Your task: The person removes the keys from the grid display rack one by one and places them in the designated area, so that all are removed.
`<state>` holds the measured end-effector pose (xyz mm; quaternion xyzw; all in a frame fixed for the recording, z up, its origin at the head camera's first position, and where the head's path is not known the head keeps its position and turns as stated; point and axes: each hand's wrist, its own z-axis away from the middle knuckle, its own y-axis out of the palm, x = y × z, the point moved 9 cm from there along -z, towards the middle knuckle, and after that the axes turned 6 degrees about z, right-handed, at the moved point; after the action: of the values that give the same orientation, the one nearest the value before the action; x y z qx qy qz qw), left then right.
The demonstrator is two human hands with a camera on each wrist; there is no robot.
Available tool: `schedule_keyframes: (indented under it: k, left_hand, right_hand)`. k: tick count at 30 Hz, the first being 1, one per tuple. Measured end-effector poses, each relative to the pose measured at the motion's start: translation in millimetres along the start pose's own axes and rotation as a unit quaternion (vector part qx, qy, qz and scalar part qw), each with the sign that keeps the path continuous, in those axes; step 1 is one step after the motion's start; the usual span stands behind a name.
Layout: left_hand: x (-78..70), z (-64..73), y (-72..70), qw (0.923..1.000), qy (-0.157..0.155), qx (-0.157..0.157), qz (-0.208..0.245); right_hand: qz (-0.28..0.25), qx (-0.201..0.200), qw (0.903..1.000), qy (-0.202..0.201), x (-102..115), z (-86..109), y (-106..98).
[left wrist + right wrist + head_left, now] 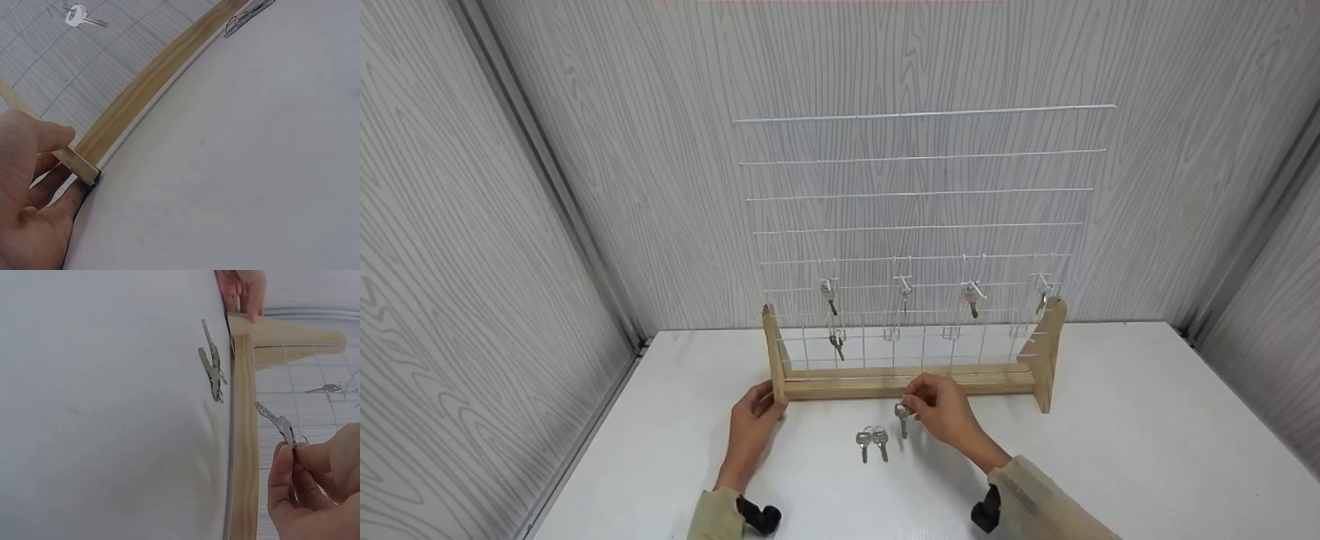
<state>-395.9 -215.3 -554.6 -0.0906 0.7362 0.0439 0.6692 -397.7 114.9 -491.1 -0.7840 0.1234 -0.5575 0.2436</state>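
Observation:
In the head view, my right hand (949,414) pinches a silver key (903,420) between thumb and fingertips. In the right wrist view the grip is on the ring end of that key (285,429), its blade pointing away from the hand. My left hand (753,429) holds the wooden end piece (80,165) of a wire rack at its lower front corner, thumb on one side and fingers on the other. Two more keys (881,444) with rings lie side by side on the white table, left of the right hand.
The wire grid (894,226) stands upright on a wooden base bar (847,390). Several keys hang from an upper row of hooks, and one key (838,345) from the lower left hook. Other lower hooks (951,333) bear no key. Wood-grain panels (585,112) surround the table (1110,450).

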Motion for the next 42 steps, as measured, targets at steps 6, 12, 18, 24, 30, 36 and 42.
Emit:
schedule_keyframes:
  k: [6, 12, 18, 24, 30, 36, 42]
  left_hand:
    - [-0.7, 0.3, 0.2, 1.0, 0.009, 0.005, 0.001]
    - [-1.7, -1.4, -0.5, 0.9998, 0.019, 0.003, 0.001]
    - [-1.6, -2.5, -0.6, 0.9998, 0.017, 0.0, -0.004]
    - [-2.0, -2.2, -0.8, 0.9998, 0.019, 0.001, -0.007]
    - [-2.3, -0.7, -0.3, 0.9999, 0.015, 0.001, -0.007]
    - [-1.7, -1.1, 0.1, 0.9999, 0.01, 0.004, 0.002]
    - [-1.0, -1.6, 0.5, 1.0, 0.007, 0.002, 0.001]
  right_hand:
    - [0.009, 0.014, 0.9998, -0.01, -4.9, 1.5, 8.0]
    - [0.015, 0.028, 0.9995, -0.004, -8.6, 0.8, 14.8]
    - [0.026, 0.03, 0.9991, 0.014, -12.0, 1.0, 19.5]
    - [0.04, 0.048, 0.9974, 0.036, -15.2, 3.7, 27.0]
    - [0.073, 0.057, 0.9953, 0.03, -13.2, 4.6, 30.0]
    - [0.089, 0.062, 0.9939, 0.019, -11.3, 3.8, 30.7]
    - [0.109, 0.071, 0.9914, 0.011, -10.6, 4.4, 33.3]
